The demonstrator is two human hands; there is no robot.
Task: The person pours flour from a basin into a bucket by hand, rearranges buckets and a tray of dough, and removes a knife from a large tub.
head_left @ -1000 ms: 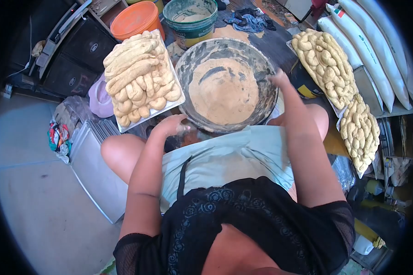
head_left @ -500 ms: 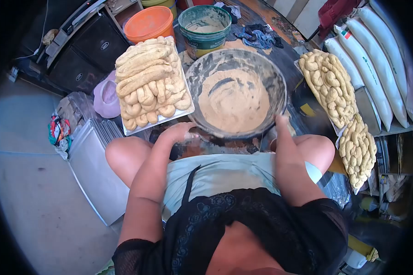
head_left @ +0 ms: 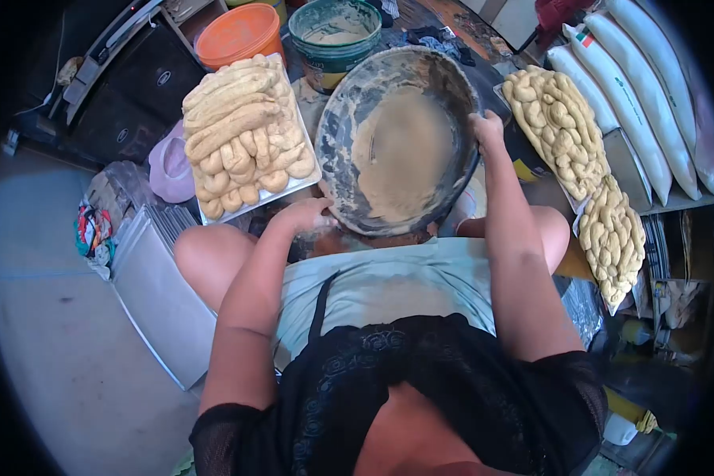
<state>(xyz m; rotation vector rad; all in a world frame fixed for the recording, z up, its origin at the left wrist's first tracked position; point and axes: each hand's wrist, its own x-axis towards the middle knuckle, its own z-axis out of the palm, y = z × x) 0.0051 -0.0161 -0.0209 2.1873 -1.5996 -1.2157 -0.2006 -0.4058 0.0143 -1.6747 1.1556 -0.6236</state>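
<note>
Grey floor point(head_left: 55, 341), white sacks point(head_left: 639, 103), right hand point(head_left: 489, 130) gripping basin point(head_left: 339, 155), left hand point(head_left: 306, 215) touching, its hold unclear

In front of the black cabinet point(head_left: 139, 103) we see smooth grey floor point(head_left: 47, 333), bluish in the light nearest that cabinet; well across to the cabinet's right, we make out dim, cluttered shelves point(head_left: 682, 204).

- The basin point(head_left: 462, 131) looks matt and scuffed.
- Its powder point(head_left: 385, 178) looks matt.
- The far-left orange bucket point(head_left: 239, 36) is smooth plastic.
- The left trays point(head_left: 163, 289) look smooth, metallic.
</note>
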